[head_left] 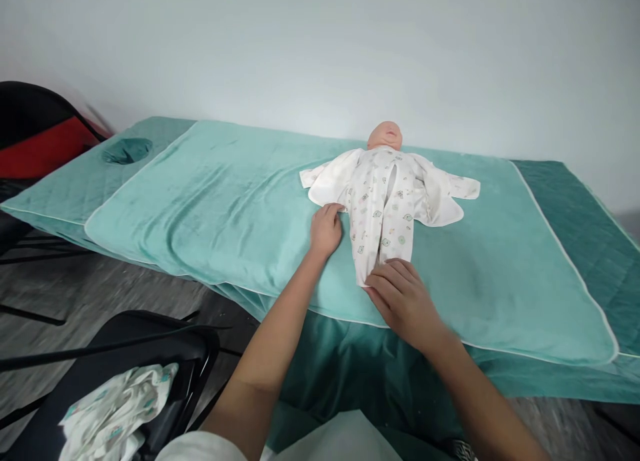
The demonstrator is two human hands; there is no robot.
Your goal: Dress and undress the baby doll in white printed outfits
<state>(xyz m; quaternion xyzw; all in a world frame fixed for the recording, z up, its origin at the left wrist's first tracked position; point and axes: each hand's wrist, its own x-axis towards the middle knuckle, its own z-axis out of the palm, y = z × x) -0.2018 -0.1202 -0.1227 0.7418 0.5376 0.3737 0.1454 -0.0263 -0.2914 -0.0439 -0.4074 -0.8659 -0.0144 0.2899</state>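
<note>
A baby doll (385, 136) lies on its back on a light teal towel (225, 201). It wears a white printed sleepsuit (383, 204), open down the front, with sleeves spread out. My left hand (325, 229) rests beside the suit's left flap, fingers curled at its edge. My right hand (403, 298) lies over the foot end of the suit, fingers bent and pressed on the fabric.
The towel covers a padded table with a darker teal cover (585, 214) and a face hole (127, 150). A black chair (150, 354) at lower left holds a crumpled printed garment (117, 411). Another dark chair with red fabric (43, 141) stands far left.
</note>
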